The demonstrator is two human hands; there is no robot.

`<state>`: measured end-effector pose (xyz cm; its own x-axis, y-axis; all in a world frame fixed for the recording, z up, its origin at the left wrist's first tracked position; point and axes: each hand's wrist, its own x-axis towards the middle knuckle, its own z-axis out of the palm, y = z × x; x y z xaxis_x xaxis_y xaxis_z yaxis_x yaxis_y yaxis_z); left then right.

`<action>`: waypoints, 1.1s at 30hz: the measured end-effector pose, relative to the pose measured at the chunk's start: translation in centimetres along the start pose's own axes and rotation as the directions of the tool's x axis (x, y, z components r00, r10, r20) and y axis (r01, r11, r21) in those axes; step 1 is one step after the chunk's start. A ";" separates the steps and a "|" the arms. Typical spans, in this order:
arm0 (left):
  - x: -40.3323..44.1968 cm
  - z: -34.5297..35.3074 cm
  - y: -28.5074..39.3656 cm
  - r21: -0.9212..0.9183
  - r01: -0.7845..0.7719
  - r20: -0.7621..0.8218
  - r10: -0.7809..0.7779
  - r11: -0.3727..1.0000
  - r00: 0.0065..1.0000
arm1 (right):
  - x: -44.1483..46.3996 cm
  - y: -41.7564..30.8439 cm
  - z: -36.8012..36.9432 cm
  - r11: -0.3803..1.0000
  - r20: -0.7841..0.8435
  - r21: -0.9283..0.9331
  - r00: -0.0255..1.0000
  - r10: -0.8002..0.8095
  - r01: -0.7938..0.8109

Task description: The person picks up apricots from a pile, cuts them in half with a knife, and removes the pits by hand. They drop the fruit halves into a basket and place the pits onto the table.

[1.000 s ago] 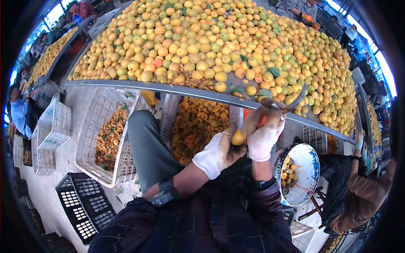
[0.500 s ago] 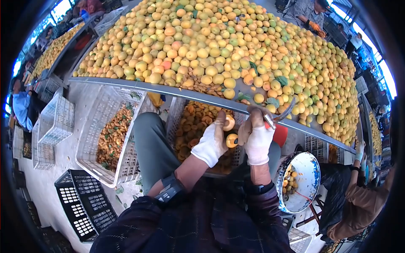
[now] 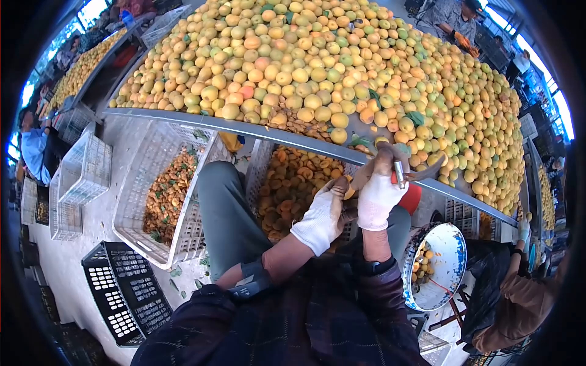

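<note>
Holding a yellow fruit [image 3: 349, 192] close beside a curved knife [image 3: 425, 173]

In the head view, closing the left grip [image 3: 322, 215] around the fruit, mostly hidden from sight, between both hands and just in front of the edge of the worktop [image 3: 274, 132]. Clasping the knife in the right grip [image 3: 377, 196], blade pointing outward to the right. Impossible to tell whether also touching the fruit on that side. Judging by looks, probably light, tender and easily bruised, perhaps slippery wherever cut. Best cradled round the sides with mild thumb pressure, well clear of the blade. Beyond, heaped fruit [image 3: 317, 73]; below, halved pieces in a crate [image 3: 257, 160]; to the right, a white bucket [image 3: 453, 256].
</note>
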<state>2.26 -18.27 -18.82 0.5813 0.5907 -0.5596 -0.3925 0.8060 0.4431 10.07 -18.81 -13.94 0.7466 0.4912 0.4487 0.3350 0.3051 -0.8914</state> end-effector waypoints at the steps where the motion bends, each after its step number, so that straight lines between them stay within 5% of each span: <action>1: 0.2 0.3 -0.4 0.014 -0.036 -0.066 0.037 0.999 0.997 | 0.1 0.5 0.0 0.995 0.005 0.004 0.995 -0.104 0.104; 3: 0.0 1.0 -0.1 0.004 -0.025 -0.077 0.025 1.000 0.997 | 0.7 1.5 -0.7 0.983 -0.005 -0.091 0.987 -0.158 0.157; 4: -0.4 1.2 0.1 -0.019 0.001 -0.053 -0.002 1.000 0.999 | 1.1 1.5 -1.4 0.911 0.049 0.363 0.981 0.189 -0.194; 5: -0.9 1.4 0.4 -0.042 0.028 -0.032 -0.030 0.999 0.999 | 1.5 1.5 -2.2 0.534 0.247 0.694 0.856 0.454 -0.483; 7: 0.5 0.4 -0.6 -0.089 0.042 -0.011 -0.044 0.995 0.999 | 1.3 3.9 -2.5 0.532 0.311 0.710 0.883 0.351 -0.461; 8: 0.5 0.5 -0.3 -0.176 0.108 -0.017 -0.113 0.978 0.993 | 1.5 4.0 -1.7 0.828 0.093 0.470 0.950 0.299 -0.307; 9: 0.3 0.4 -0.2 -0.258 0.176 -0.024 -0.189 0.950 0.982 | 1.4 3.9 -1.1 0.980 -0.099 0.123 0.981 0.167 -0.154; 10: 0.2 0.4 -0.1 -0.253 0.154 -0.038 -0.169 0.955 0.985 | 1.4 3.4 -1.1 0.838 -0.079 0.450 0.921 0.381 -0.309; 15: 0.4 0.4 0.0 -0.217 0.055 0.012 -0.054 0.975 0.998 | 1.4 -1.2 -0.6 0.841 -0.036 0.426 0.923 0.383 -0.332; 17: 0.4 0.6 -0.7 -0.224 -0.067 0.041 0.078 0.972 0.996 | 1.3 -0.5 -0.4 0.976 -0.128 0.157 0.977 0.168 -0.148; 18: 0.2 0.9 -0.9 -0.224 -0.065 0.042 0.076 0.972 0.996 | 1.2 0.8 -0.4 0.983 -0.142 -0.137 0.979 -0.144 0.124; 21: 0.2 1.1 -1.5 -0.113 -0.123 -0.060 0.116 0.986 0.991 | 1.4 1.0 0.0 0.964 -0.188 -0.111 0.947 -0.258 0.241; 22: 1.0 0.7 -1.8 -0.166 -0.121 0.020 0.126 0.979 0.992 | 1.1 -0.1 -0.6 0.964 -0.182 0.193 0.959 0.217 -0.182; 23: 0.7 0.8 -1.6 -0.216 -0.116 0.095 0.139 0.969 0.986 | 1.6 0.4 -1.5 0.737 -0.030 0.565 0.884 0.467 -0.370; 25: -0.2 1.6 -1.8 -0.187 -0.126 0.060 0.139 0.974 0.988 | 1.9 1.1 -1.5 0.716 -0.016 0.599 0.888 0.460 -0.360; 26: 0.4 1.7 -2.4 -0.165 -0.175 -0.032 0.172 0.970 0.984 | 2.2 2.8 -1.1 0.986 -0.192 0.160 0.979 0.074 -0.043; 27: 0.7 1.8 -2.8 -0.137 -0.217 -0.128 0.200 0.966 0.971 | 2.4 3.9 -0.5 0.897 -0.162 -0.341 0.923 -0.350 0.280; 28: 0.9 1.3 -2.9 -0.097 -0.224 -0.085 0.216 0.970 0.973 | 2.4 4.8 -0.4 0.962 -0.215 -0.126 0.940 -0.263 0.241; 29: 0.7 1.1 -2.7 -0.093 -0.219 -0.088 0.211 0.971 0.974 | 2.3 4.4 -0.8 0.964 -0.218 -0.129 0.941 -0.258 0.234; 30: 0.6 1.1 -2.3 -0.120 -0.215 -0.031 0.213 0.969 0.977 | 2.4 3.5 -1.4 0.937 -0.155 0.320 0.968 0.199 -0.141; 31: 0.6 1.0 -1.9 -0.148 -0.213 0.024 0.218 0.966 0.976 | 2.5 2.6 -1.7 0.588 0.098 0.654 0.824 0.558 -0.476; 33: 0.9 0.4 -1.7 -0.143 -0.207 0.063 0.218 0.968 0.974 | 2.5 2.2 -1.6 0.579 0.114 0.641 0.809 0.577 -0.504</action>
<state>3.73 -19.10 -19.81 0.5252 0.7487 -0.4045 -0.6023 0.6628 0.4448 13.61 -18.19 -14.87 0.7317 0.6661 -0.1446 -0.5505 0.4524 -0.7017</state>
